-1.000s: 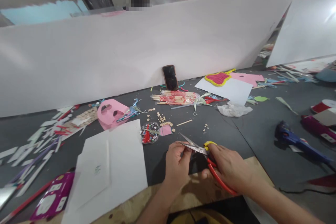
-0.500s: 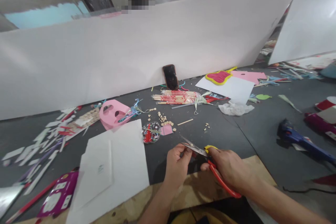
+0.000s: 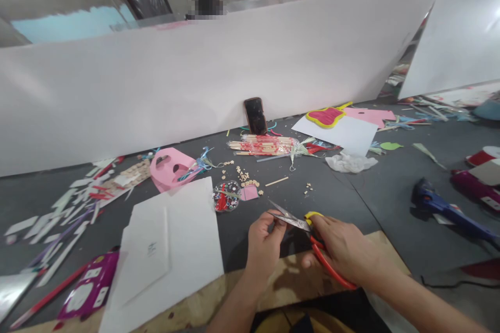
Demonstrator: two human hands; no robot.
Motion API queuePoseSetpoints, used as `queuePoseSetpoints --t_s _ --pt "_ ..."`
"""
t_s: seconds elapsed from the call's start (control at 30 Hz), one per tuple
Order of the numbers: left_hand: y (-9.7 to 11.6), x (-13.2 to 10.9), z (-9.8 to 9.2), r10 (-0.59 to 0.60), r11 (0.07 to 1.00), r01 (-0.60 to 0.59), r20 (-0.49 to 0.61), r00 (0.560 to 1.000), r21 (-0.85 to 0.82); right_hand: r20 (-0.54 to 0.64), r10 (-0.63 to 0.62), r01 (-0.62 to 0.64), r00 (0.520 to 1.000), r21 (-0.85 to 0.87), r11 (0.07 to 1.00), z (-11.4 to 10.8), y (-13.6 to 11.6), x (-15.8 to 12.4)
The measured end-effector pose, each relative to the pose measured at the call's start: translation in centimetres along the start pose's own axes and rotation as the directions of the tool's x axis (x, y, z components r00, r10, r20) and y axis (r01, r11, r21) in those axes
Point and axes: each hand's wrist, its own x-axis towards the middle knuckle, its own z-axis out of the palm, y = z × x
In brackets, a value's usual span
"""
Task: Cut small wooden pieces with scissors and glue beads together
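Observation:
In my right hand (image 3: 346,244) is a pair of scissors (image 3: 299,222) with red and yellow handles. Its blades point up and left, slightly parted. My left hand (image 3: 263,242) is closed in a pinch right at the blades, thumb against fingers. Whatever it pinches is too small or hidden to make out. Just beyond the hands lie a round clear case of googly eyes (image 3: 226,196), a pink paper square (image 3: 249,193), small pale beads (image 3: 242,174) and a thin stick (image 3: 276,181).
White sheets (image 3: 195,250) lie at left, near a pink cut-out mask (image 3: 172,169) and scattered strips. A phone (image 3: 255,115) leans on the white partition (image 3: 219,73) behind bundled sticks (image 3: 263,144). A blue glue gun (image 3: 449,210) rests at right. People's heads show beyond the partition.
The view has shifted slightly. Both hands and the scissors stay in nearly the same place, with the blades still beside the left fingertips.

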Motion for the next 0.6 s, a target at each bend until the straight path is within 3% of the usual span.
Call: queuePoseSetpoints --t_s 0.13,0.6 --pt "-0.2 -0.1 0.2 -0.046 0.993 0.049 0.031 0.998 -0.106 0.008 -0.003 0.003 1.000 0.000 1.000 -0.4 -0.2 0.0" --pt "-0.1 -0.1 0.3 -0.111 0.980 0.119 0.057 0.992 -0.162 -0.052 -0.010 0.005 0.999 -0.082 0.997 1.7 0.2 0.2"
